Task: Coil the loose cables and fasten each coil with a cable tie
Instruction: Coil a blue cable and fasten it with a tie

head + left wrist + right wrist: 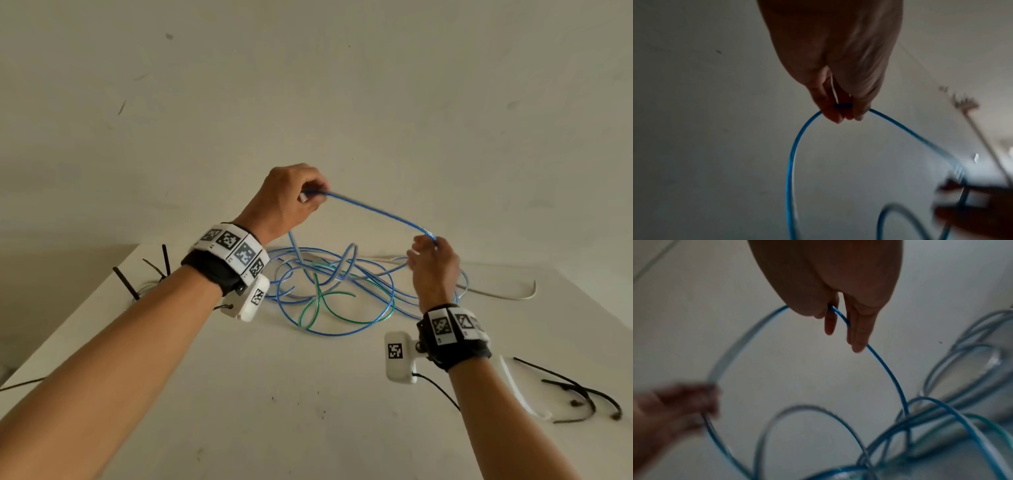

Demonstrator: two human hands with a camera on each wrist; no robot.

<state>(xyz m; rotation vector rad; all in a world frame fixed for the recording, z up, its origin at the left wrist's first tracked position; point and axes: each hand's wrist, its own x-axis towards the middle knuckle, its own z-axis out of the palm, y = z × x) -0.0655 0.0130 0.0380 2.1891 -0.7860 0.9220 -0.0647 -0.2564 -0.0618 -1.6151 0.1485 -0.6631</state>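
Both hands are holding one blue cable (pixel 376 214) up above a table (pixel 308 394).

The cable is thin, glossy and bright blue, running in a shallow sag from the left hand (pixel 291 198) to the right hand (pixel 433 263). The left fingers (pixel 830 112) are curling together and pinching it at a looped end, while the right fingers (pixel 858 331) are closing on it lightly. Below, the rest is lying on the table in a loose tangle with a green cable (pixel 317 305) and a white cable (pixel 500 294). Black ties (pixel 579 394) are lying at the right, more ties (pixel 144 274) at the left edge.
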